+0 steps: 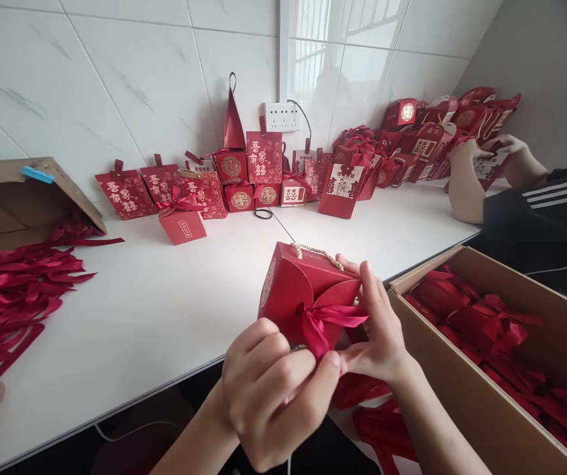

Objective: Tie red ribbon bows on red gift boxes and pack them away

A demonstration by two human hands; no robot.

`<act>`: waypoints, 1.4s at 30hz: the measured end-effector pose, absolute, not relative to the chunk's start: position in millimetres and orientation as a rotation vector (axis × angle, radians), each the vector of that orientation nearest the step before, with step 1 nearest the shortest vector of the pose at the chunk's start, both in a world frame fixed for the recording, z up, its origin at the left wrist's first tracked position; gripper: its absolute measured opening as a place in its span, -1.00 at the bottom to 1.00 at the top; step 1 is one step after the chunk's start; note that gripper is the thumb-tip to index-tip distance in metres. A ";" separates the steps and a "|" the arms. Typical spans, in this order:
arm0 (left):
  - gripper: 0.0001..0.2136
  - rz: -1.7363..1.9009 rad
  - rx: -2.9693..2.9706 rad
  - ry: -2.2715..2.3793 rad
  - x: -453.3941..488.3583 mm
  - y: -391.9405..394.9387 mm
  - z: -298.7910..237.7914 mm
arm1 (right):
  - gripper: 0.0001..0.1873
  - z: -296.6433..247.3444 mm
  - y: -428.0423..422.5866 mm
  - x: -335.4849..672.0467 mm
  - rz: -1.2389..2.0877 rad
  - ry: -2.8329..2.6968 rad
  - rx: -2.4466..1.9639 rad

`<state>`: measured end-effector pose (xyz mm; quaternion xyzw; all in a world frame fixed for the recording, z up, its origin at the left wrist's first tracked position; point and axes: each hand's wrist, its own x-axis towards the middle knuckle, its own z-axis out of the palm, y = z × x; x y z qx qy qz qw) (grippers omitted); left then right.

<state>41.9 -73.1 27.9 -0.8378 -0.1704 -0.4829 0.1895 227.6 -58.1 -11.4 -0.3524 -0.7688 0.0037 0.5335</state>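
Note:
A red gift box [283, 284] with a gold rope handle [318, 253] is held up in front of me, past the table's front edge. A dark pink ribbon [319, 326] is looped at its closed flaps. My left hand [273, 389] is closed, with its thumb and forefinger pinching a hanging end of that ribbon. Around the box's right side, my right hand [380, 330] steadies it with fingers behind; the thumb lies near the ribbon end. The box's underside is hidden by my left hand.
Loose ribbons [21, 290] spill from a cardboard box [26, 171] at left. An open carton [501, 382] of red boxes stands at right. Finished-looking boxes [266, 161] line the wall below a power strip [281, 117]. Another person's hands [506, 148] hold a red box.

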 end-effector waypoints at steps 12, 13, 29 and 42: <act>-0.83 -1.642 -2.640 -1.689 66.2 0.1 34.4 | 0.00 -15.1 -77.8 264.1 0.069 -1.721 -1.146; -0.82 -1.548 -2.737 -1.767 72.7 11.1 32.6 | -0.06 -14.1 -81.5 272.6 0.177 -1.602 -1.219; -0.77 -0.855 -3.353 -0.516 236.8 -1.2 -73.3 | -0.51 -6.3 -168.0 385.4 1.041 -0.405 -1.102; -0.58 -0.808 -3.166 -0.532 242.2 -11.3 -110.5 | -0.21 -52.8 -227.5 539.4 -0.024 -1.011 -2.226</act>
